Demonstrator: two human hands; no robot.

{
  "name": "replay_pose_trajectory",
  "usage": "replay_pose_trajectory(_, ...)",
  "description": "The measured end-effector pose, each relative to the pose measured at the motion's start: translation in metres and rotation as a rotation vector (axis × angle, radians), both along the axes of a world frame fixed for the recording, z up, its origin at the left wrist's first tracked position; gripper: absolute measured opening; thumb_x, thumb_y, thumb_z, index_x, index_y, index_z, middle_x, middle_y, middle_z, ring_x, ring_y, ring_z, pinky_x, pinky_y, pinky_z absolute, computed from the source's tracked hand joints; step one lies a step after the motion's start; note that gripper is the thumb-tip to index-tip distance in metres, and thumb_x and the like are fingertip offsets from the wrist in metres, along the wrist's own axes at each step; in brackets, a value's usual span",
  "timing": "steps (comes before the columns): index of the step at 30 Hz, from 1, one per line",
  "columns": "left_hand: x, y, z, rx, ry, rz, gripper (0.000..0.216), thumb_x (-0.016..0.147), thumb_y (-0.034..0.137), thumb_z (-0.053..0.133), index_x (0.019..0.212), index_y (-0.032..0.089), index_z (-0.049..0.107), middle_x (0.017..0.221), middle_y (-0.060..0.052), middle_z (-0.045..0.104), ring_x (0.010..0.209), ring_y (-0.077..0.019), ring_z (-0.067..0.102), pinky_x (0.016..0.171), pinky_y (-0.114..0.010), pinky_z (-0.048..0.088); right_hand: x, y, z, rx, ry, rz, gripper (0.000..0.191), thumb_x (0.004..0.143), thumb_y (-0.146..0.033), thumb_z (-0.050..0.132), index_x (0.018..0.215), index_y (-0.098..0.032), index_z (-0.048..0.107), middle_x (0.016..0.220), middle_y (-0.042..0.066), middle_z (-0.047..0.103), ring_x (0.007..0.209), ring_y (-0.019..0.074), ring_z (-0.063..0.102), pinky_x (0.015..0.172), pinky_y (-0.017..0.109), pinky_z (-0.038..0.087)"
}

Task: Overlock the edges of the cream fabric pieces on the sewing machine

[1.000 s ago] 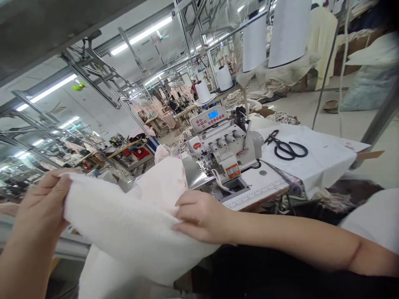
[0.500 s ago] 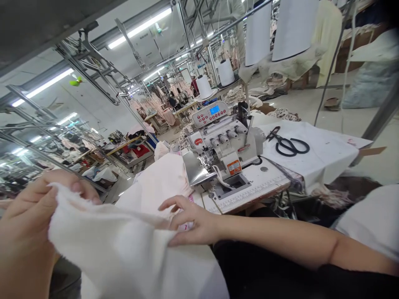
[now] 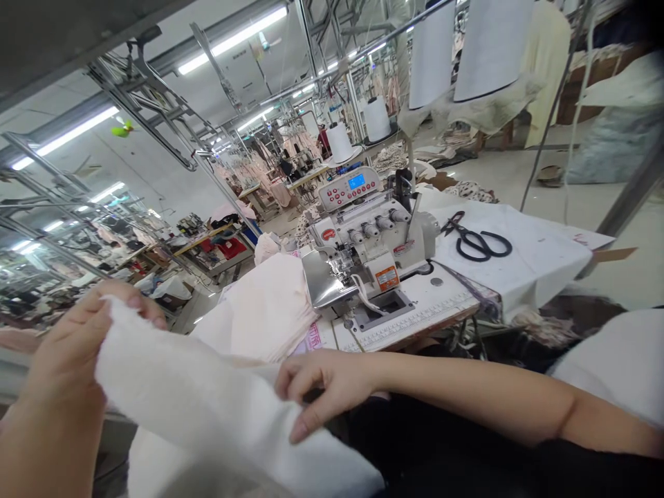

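Observation:
A piece of white fabric [image 3: 207, 394] with a fuzzy edge hangs across the lower left, in front of me. My left hand [image 3: 98, 339] pinches its upper corner between thumb and fingers. Farther right along the same fabric is my right hand [image 3: 326, 387], its thumb lying over the front and its curled fingers at the upper edge, their tips partly hidden by the cloth. Beyond my hands, a stack of pale pink-white cut fabric [image 3: 259, 297] lies on the table, left of an overlock sewing machine [image 3: 373, 235] with a lit blue display.
Black-handled scissors [image 3: 480, 245] lie on white cloth [image 3: 539, 249] right of the machine. White thread cones [image 3: 376, 119] stand behind it, and larger cones [image 3: 492, 48] hang close at the upper right. A metal pole [image 3: 635, 187] slants along the right side.
My left hand has shifted slightly right with the fabric corner. My right hand has moved a little down and right, its fingers curling in and its thumb now over the cloth's front.

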State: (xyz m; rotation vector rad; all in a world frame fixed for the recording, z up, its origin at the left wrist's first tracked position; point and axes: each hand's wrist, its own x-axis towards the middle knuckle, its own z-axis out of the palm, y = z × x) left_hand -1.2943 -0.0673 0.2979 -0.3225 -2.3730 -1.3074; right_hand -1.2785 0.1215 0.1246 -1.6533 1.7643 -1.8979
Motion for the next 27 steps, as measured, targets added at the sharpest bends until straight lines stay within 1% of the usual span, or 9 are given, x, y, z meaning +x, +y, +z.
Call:
replay_pose_trajectory(2, 0.002, 0.000, -0.005, 0.126, -0.122, -0.128, 0.053, 0.051, 0.065, 0.071, 0.062, 0.021, 0.046, 0.050, 0.001, 0.052, 0.040, -0.0146, 0.047, 0.034, -0.022, 0.033, -0.005, -0.002, 0.002, -0.069, 0.144, -0.242, 0.016, 0.069, -0.021, 0.072, 0.067, -0.008, 0.064, 0.110, 0.012, 0.054, 0.104, 0.0165, 0.050, 0.095, 0.027, 0.037)
replay_pose_trajectory(4, 0.005, 0.000, -0.008, 0.121, -0.258, -0.265, 0.047, 0.051, 0.062, 0.074, 0.056, 0.022, 0.051, 0.048, -0.002, 0.054, 0.040, -0.0174, 0.050, 0.033, -0.024, 0.034, -0.008, -0.005, 0.004, -0.090, 0.250, -0.325, 0.014, 0.068, -0.020, 0.073, 0.069, -0.009, 0.066, 0.125, 0.015, 0.047, 0.118, 0.0202, 0.043, 0.103, 0.031, 0.029)
replay_pose_trajectory(6, 0.005, 0.000, -0.009, 0.026, -0.397, -0.460, 0.041, 0.055, 0.059, 0.073, 0.052, 0.022, 0.055, 0.046, -0.005, 0.055, 0.039, -0.0197, 0.050, 0.032, -0.027, 0.037, -0.006, -0.010, 0.006, -0.099, 0.289, -0.256, 0.013, 0.068, -0.019, 0.073, 0.070, -0.008, 0.066, 0.127, 0.015, 0.045, 0.120, 0.0201, 0.041, 0.104, 0.029, 0.029)
replay_pose_trajectory(8, 0.003, 0.000, -0.009, -0.025, -0.439, -0.559, 0.038, 0.059, 0.056, 0.072, 0.051, 0.022, 0.059, 0.046, -0.008, 0.056, 0.039, -0.0203, 0.051, 0.032, -0.029, 0.039, -0.001, -0.014, 0.005, -0.104, 0.279, -0.112, 0.014, 0.069, -0.019, 0.072, 0.071, -0.007, 0.065, 0.117, 0.014, 0.049, 0.111, 0.0164, 0.048, 0.097, 0.022, 0.036)
replay_pose_trajectory(11, 0.003, 0.004, -0.011, 0.065, -0.336, -0.459, 0.038, 0.056, 0.056, 0.075, 0.052, 0.022, 0.058, 0.047, -0.006, 0.055, 0.038, -0.0188, 0.049, 0.032, -0.028, 0.038, 0.011, -0.017, 0.001, -0.055, 0.217, 0.048, 0.014, 0.072, -0.019, 0.069, 0.075, -0.006, 0.065, 0.098, 0.009, 0.051, 0.090, 0.0113, 0.053, 0.082, 0.015, 0.041)
replay_pose_trajectory(16, 0.010, 0.014, -0.011, 0.154, -0.174, -0.211, 0.048, 0.051, 0.061, 0.075, 0.055, 0.021, 0.048, 0.046, -0.001, 0.049, 0.039, -0.0152, 0.046, 0.035, -0.024, 0.034, 0.022, -0.005, -0.002, 0.087, -0.047, 0.277, 0.010, 0.075, -0.018, 0.065, 0.075, -0.009, 0.060, 0.080, 0.002, 0.055, 0.081, 0.0093, 0.052, 0.078, 0.016, 0.040)
replay_pose_trajectory(18, 0.004, 0.009, -0.009, 0.137, -0.129, -0.146, 0.050, 0.052, 0.062, 0.073, 0.060, 0.021, 0.046, 0.048, 0.001, 0.049, 0.042, -0.0140, 0.046, 0.038, -0.023, 0.034, 0.022, 0.004, -0.003, 0.136, -0.053, 0.170, 0.019, 0.076, -0.022, 0.065, 0.066, -0.011, 0.055, 0.073, -0.001, 0.052, 0.073, 0.0076, 0.049, 0.070, 0.015, 0.039)
replay_pose_trajectory(22, -0.031, -0.024, -0.011, 0.130, -0.014, 0.006, 0.058, 0.046, 0.066, 0.075, 0.071, 0.019, 0.052, 0.061, 0.003, 0.052, 0.050, -0.0094, 0.045, 0.043, -0.017, 0.034, 0.015, 0.019, -0.012, 0.160, -0.078, -0.317, 0.027, 0.077, -0.027, 0.064, 0.060, -0.012, 0.049, 0.062, -0.003, 0.042, 0.060, 0.0072, 0.041, 0.056, 0.018, 0.032)
replay_pose_trajectory(27, -0.074, -0.066, -0.035, 0.044, -0.281, 0.018, 0.067, 0.039, 0.066, 0.077, 0.082, 0.019, 0.058, 0.072, 0.006, 0.053, 0.066, -0.0075, 0.046, 0.058, -0.012, 0.041, 0.006, 0.031, -0.029, 0.190, -0.110, -0.785, 0.019, 0.078, -0.023, 0.059, 0.063, -0.013, 0.051, 0.063, -0.001, 0.049, 0.062, 0.0095, 0.046, 0.059, 0.021, 0.033)
